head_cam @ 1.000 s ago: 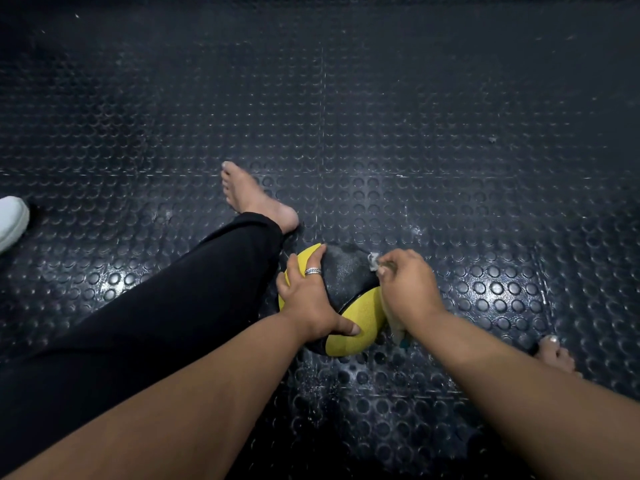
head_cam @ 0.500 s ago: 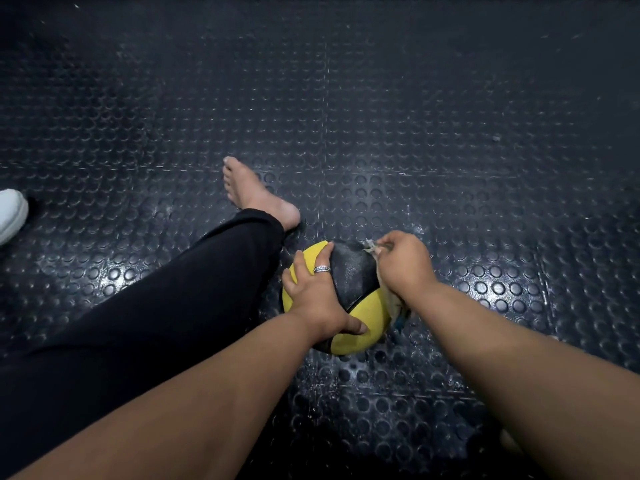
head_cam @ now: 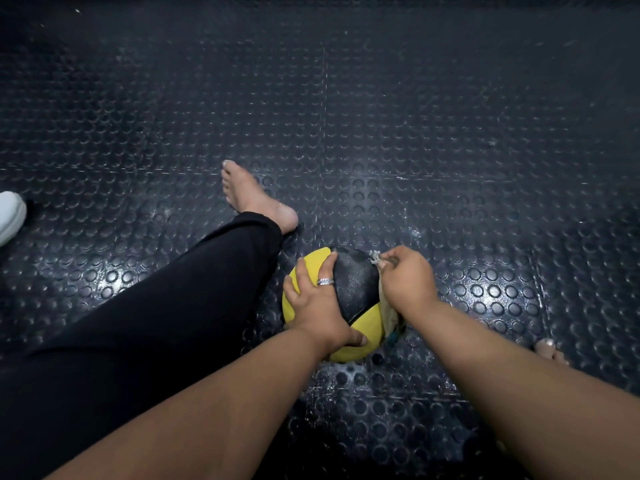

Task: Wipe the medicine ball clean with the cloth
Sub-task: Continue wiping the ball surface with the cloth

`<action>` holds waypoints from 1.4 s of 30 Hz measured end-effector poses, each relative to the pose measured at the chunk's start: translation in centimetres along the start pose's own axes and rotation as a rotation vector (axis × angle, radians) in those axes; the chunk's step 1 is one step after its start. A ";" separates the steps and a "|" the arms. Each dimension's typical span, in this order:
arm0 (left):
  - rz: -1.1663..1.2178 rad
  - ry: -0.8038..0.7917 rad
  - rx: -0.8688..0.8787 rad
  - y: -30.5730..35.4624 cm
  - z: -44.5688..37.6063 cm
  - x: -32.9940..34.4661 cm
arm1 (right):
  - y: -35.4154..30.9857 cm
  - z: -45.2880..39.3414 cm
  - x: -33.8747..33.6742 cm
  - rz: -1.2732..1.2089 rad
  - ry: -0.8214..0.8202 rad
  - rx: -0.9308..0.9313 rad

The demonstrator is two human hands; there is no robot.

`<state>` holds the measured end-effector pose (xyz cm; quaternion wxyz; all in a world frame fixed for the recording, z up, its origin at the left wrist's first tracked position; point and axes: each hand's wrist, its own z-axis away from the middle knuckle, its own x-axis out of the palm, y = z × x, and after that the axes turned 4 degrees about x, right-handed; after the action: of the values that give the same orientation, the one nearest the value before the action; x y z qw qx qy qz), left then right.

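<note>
While the left hand [head_cam: 317, 303] lies spread over the yellow-black medicine ball [head_cam: 353, 289] on the studded floor [head_cam: 450, 150], near its front edge, the right hand [head_cam: 408, 282] has a closed grip on the cloth [head_cam: 388, 315] against the ball's right side

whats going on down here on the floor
A person sitting on the studded black floor mat is cleaning a yellow and black medicine ball. The left hand lies spread over the ball, steadying it, while the right hand grips a pale cloth against the ball's right side. A bare foot rests just beyond it.
</note>
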<state>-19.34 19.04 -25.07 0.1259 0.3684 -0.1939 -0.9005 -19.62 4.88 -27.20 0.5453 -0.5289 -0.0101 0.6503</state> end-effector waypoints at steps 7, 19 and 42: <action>-0.029 -0.007 -0.005 0.7 -0.4 -0.1 | 1.1 2.3 0.4 -0.035 0.076 -0.043; -0.031 -0.021 -0.008 0.9 -0.8 -0.9 | 0.3 1.7 -0.3 0.062 0.031 -0.131; -0.015 0.007 -0.027 2.2 -1.6 -0.3 | 1.3 6.1 0.1 0.140 0.020 -0.536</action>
<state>-17.79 16.79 -24.99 0.1248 0.3714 -0.1785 -0.9025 -24.74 7.82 -25.34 0.3396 -0.6599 -0.1400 0.6554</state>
